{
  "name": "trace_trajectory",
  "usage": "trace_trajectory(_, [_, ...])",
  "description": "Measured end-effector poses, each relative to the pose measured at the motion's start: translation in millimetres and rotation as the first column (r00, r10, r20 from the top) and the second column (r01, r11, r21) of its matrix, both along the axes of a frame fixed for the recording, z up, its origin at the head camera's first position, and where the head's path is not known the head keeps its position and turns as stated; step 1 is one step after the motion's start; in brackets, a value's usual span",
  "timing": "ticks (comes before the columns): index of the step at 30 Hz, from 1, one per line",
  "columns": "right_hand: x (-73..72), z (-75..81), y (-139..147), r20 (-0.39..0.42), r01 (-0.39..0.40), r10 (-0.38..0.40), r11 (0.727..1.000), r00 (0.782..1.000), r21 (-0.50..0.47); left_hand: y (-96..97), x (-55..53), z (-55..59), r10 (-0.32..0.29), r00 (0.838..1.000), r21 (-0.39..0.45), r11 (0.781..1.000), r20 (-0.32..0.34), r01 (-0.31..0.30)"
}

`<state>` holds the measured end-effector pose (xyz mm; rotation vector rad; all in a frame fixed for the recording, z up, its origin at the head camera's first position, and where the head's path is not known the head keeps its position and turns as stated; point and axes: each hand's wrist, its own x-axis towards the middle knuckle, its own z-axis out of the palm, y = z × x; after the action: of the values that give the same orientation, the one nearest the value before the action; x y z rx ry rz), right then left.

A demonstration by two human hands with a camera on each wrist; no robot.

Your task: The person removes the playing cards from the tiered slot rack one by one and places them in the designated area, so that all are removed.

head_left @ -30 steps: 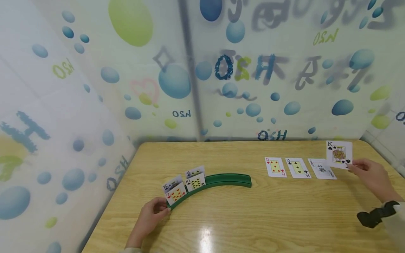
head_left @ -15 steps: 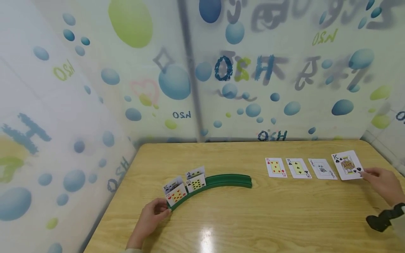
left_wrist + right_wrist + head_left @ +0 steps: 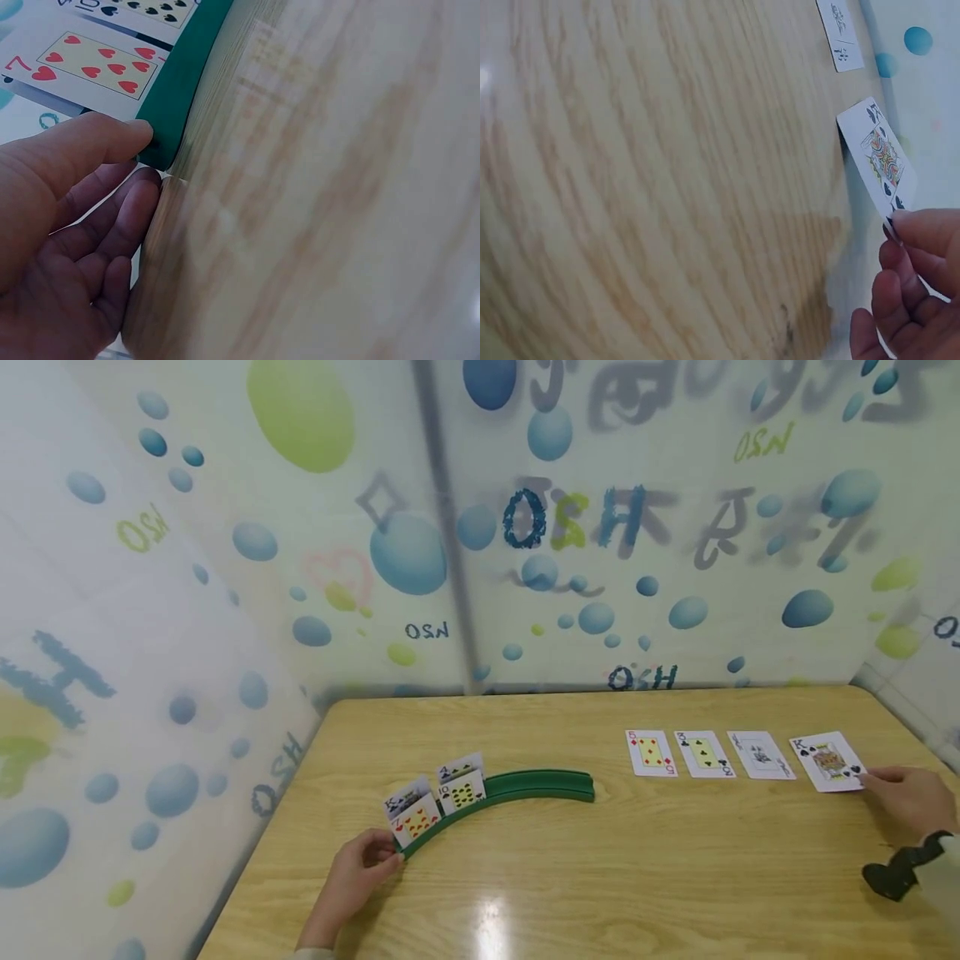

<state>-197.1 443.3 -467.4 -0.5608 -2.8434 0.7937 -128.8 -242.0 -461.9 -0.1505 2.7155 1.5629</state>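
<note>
At the table's right side my right hand pinches the near right corner of a king of spades playing card between thumb and fingers. In the right wrist view that king card is tilted, with shadow beneath it. My left hand holds the near left end of a curved green card holder, thumb on its front. Standing in the holder are a seven of hearts before a king card, and a ten of spades before a four, both rear cards partly hidden.
Left of the held card, a five of diamonds, a clubs card and a black-and-white joker lie face up in a row. A patterned wall rises behind the wooden table.
My right hand has brought the king of spades down and to the right, from overlapping the joker to a spot beside it. The left hand keeps its hold on the card holder.
</note>
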Motion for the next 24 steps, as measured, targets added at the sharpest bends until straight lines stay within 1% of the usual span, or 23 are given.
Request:
trace_trajectory(3, [-4.6,-3.7,-0.4,-0.017,0.031,-0.03,0.999,0.999,0.026,0.0,-1.0,-0.6,0.003,1.0,0.007,1.0,0.0,-0.003])
trace_trajectory(6, [-9.3,-6.1,-4.2,-0.005,0.098,-0.098,0.995,0.995,-0.003,-0.1,-1.9,-1.7,0.002,1.0,0.011,1.0,-0.001,-0.002])
trace_trajectory(9, [-10.3,-6.7,-9.3,0.014,0.145,-0.145,0.989,0.989,-0.039,-0.2,-2.3,-2.3,-0.002,1.0,0.008,1.0,-0.004,0.002])
trace_trajectory(17, [-13.6,-5.5,-15.4,0.052,0.213,-0.21,0.973,0.976,-0.083,-0.5,-1.7,-1.8,-0.005,1.0,0.007,1.0,0.001,0.005])
trace_trajectory(19, [-15.7,-6.7,-14.5,0.06,0.23,-0.225,0.969,0.973,-0.092,-0.4,-1.7,-1.9,-0.004,1.0,0.008,1.0,0.001,0.004])
trace_trajectory(24, [-20.7,-11.9,-9.3,0.109,0.254,-0.242,0.961,0.964,-0.11,0.0,-2.0,-1.5,0.001,1.0,0.013,1.0,0.0,-0.001])
